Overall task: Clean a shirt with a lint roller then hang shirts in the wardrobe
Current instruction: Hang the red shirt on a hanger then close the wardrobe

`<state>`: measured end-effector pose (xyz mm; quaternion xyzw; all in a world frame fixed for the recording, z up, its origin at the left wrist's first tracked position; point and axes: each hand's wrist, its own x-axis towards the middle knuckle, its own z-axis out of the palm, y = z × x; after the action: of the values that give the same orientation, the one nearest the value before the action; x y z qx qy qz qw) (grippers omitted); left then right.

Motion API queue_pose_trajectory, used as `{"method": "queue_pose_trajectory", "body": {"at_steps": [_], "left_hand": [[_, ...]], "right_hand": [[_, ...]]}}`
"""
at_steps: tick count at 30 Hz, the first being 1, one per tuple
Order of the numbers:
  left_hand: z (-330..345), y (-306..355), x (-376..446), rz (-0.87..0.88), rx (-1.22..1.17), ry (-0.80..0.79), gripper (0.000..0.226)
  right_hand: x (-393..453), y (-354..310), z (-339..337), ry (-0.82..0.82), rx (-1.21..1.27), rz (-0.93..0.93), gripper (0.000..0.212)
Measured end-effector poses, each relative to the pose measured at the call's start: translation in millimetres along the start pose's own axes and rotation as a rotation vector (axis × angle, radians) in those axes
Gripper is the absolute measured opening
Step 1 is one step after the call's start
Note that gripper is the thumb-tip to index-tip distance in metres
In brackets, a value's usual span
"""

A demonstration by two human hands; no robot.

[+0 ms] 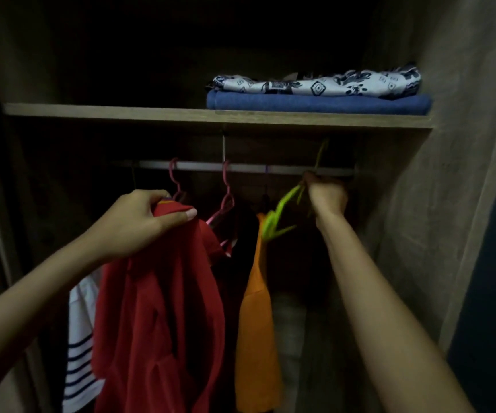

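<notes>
L hand (145, 216) pinched the red shirt (163, 308) at its collar, held up in front of the wardrobe rail (249, 168). R hand (327, 195) was closed on a green hanger (279, 216), just under the rail's right end. Orange shirt (255, 338) & striped shirt (81, 338) hung below. Two folded cloths (315, 93) lay on the shelf (121, 113) above.

Folded clothes (318, 93) lie on the shelf (121, 113) — right side; below it, shirts (163, 308) hang from the rail (199, 166).
</notes>
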<state>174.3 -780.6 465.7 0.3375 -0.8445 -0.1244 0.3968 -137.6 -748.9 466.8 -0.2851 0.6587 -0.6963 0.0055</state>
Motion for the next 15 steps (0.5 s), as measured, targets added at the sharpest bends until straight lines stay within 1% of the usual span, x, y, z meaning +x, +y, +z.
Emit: {"method": "queue_pose_trajectory", "body": {"at_steps": [2, 3, 5, 6, 8, 10, 11, 13, 15], "left_hand": [[-3, 2, -3, -0.001, 0.014, 0.006, 0.037], [-5, 2, -4, -0.001, 0.022, 0.010, 0.037], [-10, 5, -8, 0.004, 0.031, 0.020, 0.034], [-12, 7, -11, 0.009, 0.023, 0.023, 0.032], [-17, 11, -17, 0.030, -0.001, 0.020, 0.031], [-21, 15, -23, 0.053, 0.003, 0.018, 0.036], [-24, 17, -26, 0.062, 0.007, 0.025, 0.037], [-29, 20, -30, 0.083, 0.022, 0.043, 0.036], [-32, 21, -33, 0.086, 0.049, 0.061, 0.035]], "right_hand": [[-18, -9, -7, 0.023, -0.035, -0.064, 0.051], [-26, -13, -10, 0.020, -0.037, -0.096, 0.049], [-44, -19, -13, -0.014, -0.054, -0.155, 0.032], [-54, -23, -14, -0.034, -0.067, -0.176, 0.033], [-71, -26, -16, -0.047, -0.039, -0.214, 0.040], [-86, -28, -15, -0.054, -0.022, -0.265, 0.048], [-94, -30, -15, -0.056, -0.018, -0.274, 0.049], [-113, -34, -16, -0.071, 0.016, -0.282, 0.047], [-130, -37, -16, -0.083, 0.085, -0.258, 0.040]]}}
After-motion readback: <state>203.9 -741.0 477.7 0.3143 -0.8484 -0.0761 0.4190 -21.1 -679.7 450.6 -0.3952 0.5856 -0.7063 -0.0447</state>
